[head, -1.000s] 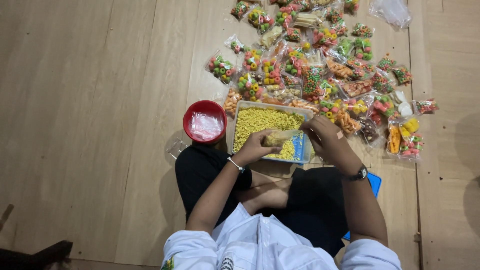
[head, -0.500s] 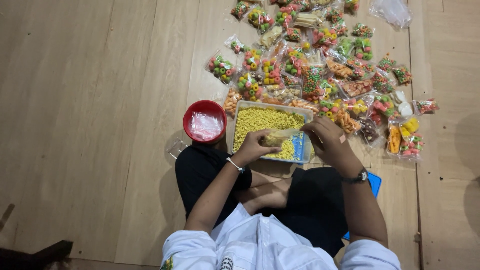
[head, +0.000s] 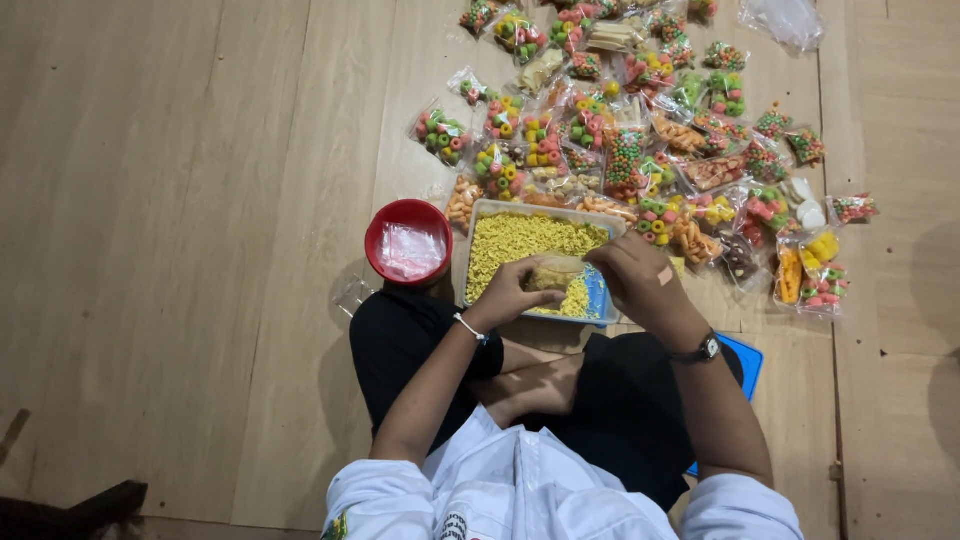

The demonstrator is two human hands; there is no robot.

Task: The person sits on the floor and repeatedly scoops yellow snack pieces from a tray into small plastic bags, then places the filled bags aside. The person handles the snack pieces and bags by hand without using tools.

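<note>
I sit on a wooden floor over a shallow clear tray [head: 476, 240] full of small yellow snack pieces [head: 515, 242]. My left hand [head: 508, 293] grips a small clear bag of the yellow snack [head: 556, 272] from the left, above the tray's near edge. My right hand [head: 636, 282] holds the same bag at its right side, fingers pinched on its top. A watch sits on my right wrist and a thin bracelet on my left.
A red bowl [head: 380, 232] holding clear plastic bags stands left of the tray. Many small sealed bags of colourful ring snacks [head: 626, 150] lie spread on the floor beyond it. A blue flat thing [head: 748, 366] lies by my right leg.
Both hands stay on the small bag over the tray; the right hand has shifted slightly at the bag's top. Nothing else has moved.
</note>
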